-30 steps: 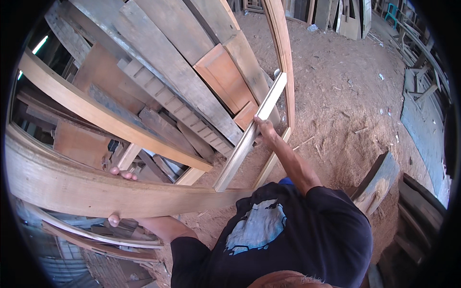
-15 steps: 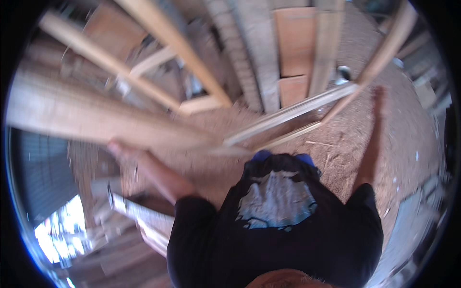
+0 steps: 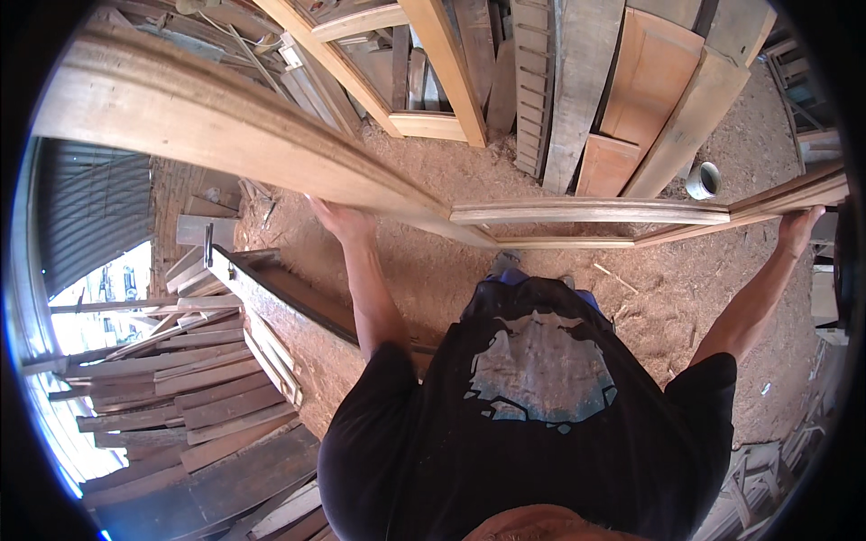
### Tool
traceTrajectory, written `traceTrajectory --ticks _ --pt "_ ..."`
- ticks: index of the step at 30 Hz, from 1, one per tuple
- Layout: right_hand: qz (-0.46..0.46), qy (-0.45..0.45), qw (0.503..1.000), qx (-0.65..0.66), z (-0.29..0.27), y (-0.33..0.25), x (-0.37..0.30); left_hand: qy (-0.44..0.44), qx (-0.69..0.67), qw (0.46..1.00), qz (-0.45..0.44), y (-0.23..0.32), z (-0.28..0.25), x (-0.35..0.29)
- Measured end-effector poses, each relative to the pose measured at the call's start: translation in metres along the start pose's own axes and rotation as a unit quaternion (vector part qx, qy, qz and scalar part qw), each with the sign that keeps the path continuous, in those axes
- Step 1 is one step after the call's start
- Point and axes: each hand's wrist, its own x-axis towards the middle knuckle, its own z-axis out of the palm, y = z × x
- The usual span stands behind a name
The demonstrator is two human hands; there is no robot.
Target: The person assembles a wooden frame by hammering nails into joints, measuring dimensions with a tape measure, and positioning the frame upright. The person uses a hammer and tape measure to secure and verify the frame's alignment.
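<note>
A large pale wooden frame (image 3: pixel 244 135) with moulded edges stretches across in front of me, its two long sides joined by a short crosspiece (image 3: pixel 586 213) near my body. My left hand (image 3: pixel 343 219) grips the lower edge of the long left side, its fingertips partly hidden by the wood. Out to the right, my right hand (image 3: pixel 797 231) is closed around the underside of the other long side (image 3: pixel 785 198). The frame is raised above the sawdust-covered ground, tilted away from me.
A second wooden frame (image 3: pixel 433 126) leans ahead, beside upright planks and an orange-brown panel (image 3: pixel 645 81). A small round container (image 3: pixel 704 180) stands near the planks. Stacked boards (image 3: pixel 216 397) and a long trough-like piece (image 3: pixel 271 298) lie to my left.
My right hand, earlier stretched out beside the frame, now grips its right side. The frame's right side has swung outward and lower in view; my left hand has moved along the left side toward the crosspiece.
</note>
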Motion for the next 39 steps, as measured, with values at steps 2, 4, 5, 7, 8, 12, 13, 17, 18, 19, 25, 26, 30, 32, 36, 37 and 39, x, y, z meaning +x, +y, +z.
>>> traceTrajectory --ticks 2,4,5,7,8,12,13,17,18,19,25,26,30,32,36,37,39 --pt "-0.017 0.005 1.000 -0.002 -0.003 0.002 -0.004 -0.001 0.062 0.998 0.004 -0.026 -0.020 -0.017" --pt "-0.008 -0.011 1.000 0.017 0.001 -0.003 -0.015 0.018 0.009 0.999 -0.041 -0.077 -0.058 -0.036" --pt "-0.002 -0.020 0.999 0.025 0.003 -0.004 -0.020 0.038 -0.071 0.993 -0.088 -0.101 -0.079 -0.046" --pt "-0.005 -0.044 0.999 0.027 -0.012 -0.010 -0.024 0.071 -0.092 0.984 -0.136 -0.131 -0.082 -0.076" --pt "-0.006 -0.065 0.997 0.034 -0.027 -0.005 -0.020 0.091 -0.101 0.978 -0.158 -0.142 -0.088 -0.089" --pt "0.046 -0.179 0.979 0.091 -0.100 0.002 0.003 0.136 -0.073 0.973 -0.170 -0.182 -0.114 -0.114" --pt "0.065 -0.222 0.966 0.116 -0.109 0.000 0.003 0.148 -0.054 0.977 -0.144 -0.182 -0.120 -0.116" --pt "0.140 -0.311 0.930 0.139 -0.117 -0.032 -0.020 0.111 -0.110 0.977 -0.145 -0.169 -0.124 -0.124" --pt "0.159 -0.296 0.935 0.118 -0.122 -0.041 -0.019 0.077 -0.158 0.969 -0.175 -0.164 -0.113 -0.126" --pt "0.099 -0.280 0.953 0.058 -0.123 -0.055 -0.026 0.005 -0.256 0.948 -0.191 -0.168 -0.128 -0.119" --pt "0.016 -0.247 0.964 0.093 -0.137 -0.065 -0.023 -0.110 -0.324 0.926 -0.161 -0.153 -0.164 -0.143" --pt "-0.003 -0.189 0.980 0.069 -0.128 -0.070 -0.037 -0.103 -0.324 0.926 -0.165 -0.149 -0.166 -0.147" --pt "-0.018 -0.140 0.988 0.068 -0.130 -0.097 -0.075 -0.084 -0.318 0.927 -0.180 -0.129 -0.198 -0.148" --pt "-0.036 -0.130 0.989 0.058 -0.114 -0.110 -0.098 -0.091 -0.298 0.935 -0.171 -0.116 -0.199 -0.139" --pt "-0.066 -0.155 0.983 0.068 -0.071 -0.139 -0.134 -0.113 -0.248 0.957 -0.101 -0.091 -0.201 -0.104" --pt "-0.074 -0.151 0.983 0.072 -0.065 -0.144 -0.142 -0.116 -0.240 0.960 -0.084 -0.088 -0.205 -0.093" --pt "-0.085 -0.098 0.990 0.063 -0.050 -0.146 -0.156 -0.122 -0.239 0.961 -0.062 -0.079 -0.214 -0.067"
